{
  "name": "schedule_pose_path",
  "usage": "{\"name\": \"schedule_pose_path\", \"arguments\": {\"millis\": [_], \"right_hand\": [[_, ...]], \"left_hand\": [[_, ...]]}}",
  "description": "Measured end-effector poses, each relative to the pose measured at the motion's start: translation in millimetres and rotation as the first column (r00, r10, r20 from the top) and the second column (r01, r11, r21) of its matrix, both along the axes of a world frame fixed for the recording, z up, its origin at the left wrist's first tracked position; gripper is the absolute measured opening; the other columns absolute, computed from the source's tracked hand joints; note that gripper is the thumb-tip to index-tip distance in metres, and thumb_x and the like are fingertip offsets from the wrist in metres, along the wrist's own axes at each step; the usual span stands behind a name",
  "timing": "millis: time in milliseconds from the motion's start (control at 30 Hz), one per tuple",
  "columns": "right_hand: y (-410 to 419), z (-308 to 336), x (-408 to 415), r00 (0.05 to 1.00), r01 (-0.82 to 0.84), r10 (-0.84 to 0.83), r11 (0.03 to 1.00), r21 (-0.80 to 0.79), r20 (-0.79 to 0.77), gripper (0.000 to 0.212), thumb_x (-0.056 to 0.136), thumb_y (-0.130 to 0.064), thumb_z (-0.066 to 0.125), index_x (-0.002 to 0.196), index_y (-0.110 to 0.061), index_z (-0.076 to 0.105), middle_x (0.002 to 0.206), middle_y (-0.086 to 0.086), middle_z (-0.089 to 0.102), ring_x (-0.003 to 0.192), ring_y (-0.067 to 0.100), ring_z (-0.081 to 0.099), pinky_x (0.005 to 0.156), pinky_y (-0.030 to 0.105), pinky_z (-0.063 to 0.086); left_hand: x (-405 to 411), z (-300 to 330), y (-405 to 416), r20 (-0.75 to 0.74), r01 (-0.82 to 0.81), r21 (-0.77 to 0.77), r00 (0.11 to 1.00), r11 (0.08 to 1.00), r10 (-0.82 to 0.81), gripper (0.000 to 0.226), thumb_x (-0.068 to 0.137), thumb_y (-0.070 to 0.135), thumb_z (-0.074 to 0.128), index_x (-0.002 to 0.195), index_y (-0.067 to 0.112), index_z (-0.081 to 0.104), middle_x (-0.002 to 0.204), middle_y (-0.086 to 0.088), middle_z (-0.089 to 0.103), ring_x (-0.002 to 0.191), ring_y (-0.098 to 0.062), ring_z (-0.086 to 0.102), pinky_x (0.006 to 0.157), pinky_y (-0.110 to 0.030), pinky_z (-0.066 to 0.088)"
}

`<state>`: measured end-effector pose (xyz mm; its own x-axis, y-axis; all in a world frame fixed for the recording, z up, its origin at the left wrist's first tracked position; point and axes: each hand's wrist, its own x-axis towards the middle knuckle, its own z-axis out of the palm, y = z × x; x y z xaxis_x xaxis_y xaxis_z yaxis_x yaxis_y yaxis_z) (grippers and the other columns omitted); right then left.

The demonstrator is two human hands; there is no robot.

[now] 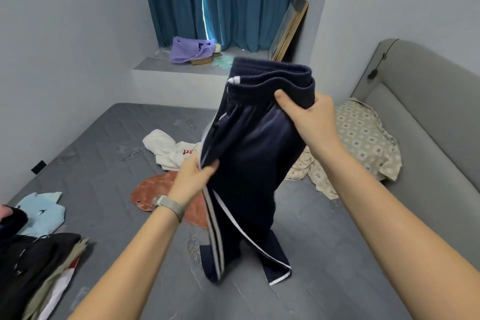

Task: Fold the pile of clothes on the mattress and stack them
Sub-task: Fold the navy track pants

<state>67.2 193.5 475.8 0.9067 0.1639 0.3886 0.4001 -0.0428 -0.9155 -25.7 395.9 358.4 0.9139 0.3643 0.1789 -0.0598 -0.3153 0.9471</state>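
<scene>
Navy track trousers with white side stripes hang in front of me over the grey mattress, their leg ends touching it. My right hand grips the elastic waistband at the top. My left hand, a watch on its wrist, pinches the striped side seam lower down. Behind the trousers lie a white garment and a rust-coloured cloth. A stack of dark and tan clothes sits at the near left, with a light blue garment beside it.
A patterned beige cloth lies against the grey headboard on the right. A window ledge at the back holds a purple bag, below teal curtains. A framed picture leans in the corner.
</scene>
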Motion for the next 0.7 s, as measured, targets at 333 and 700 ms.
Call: {"name": "schedule_pose_path", "arguments": {"millis": [333, 700], "right_hand": [[-7.6, 29.2, 2.5, 0.985, 0.003, 0.037, 0.972, 0.234, -0.166, 0.013, 0.087, -0.036, 0.068, 0.083, -0.023, 0.069, 0.085, -0.012, 0.074, 0.09, 0.007, 0.07, 0.083, 0.027, 0.055], [15.1, 11.1, -11.4, 0.928, -0.172, 0.235, 0.959, 0.227, -0.289, 0.014, 0.09, -0.029, 0.065, 0.091, -0.016, 0.068, 0.088, -0.005, 0.075, 0.088, 0.011, 0.071, 0.073, 0.024, 0.055]], "left_hand": [[13.4, 49.7, 18.7, -0.01, 0.032, 0.204, 0.999, 0.978, -0.03, 0.014, 0.086, 0.032, 0.064, 0.08, 0.02, 0.058, 0.067, 0.016, 0.06, 0.068, 0.005, 0.053, 0.064, -0.007, 0.04], [-59.2, -135.0, -36.6, -0.5, 0.143, -0.416, 0.789, 0.898, -0.357, 0.027, 0.096, 0.028, 0.054, 0.119, 0.015, 0.06, 0.106, 0.006, 0.07, 0.102, -0.002, 0.064, 0.088, -0.02, 0.051]]}}
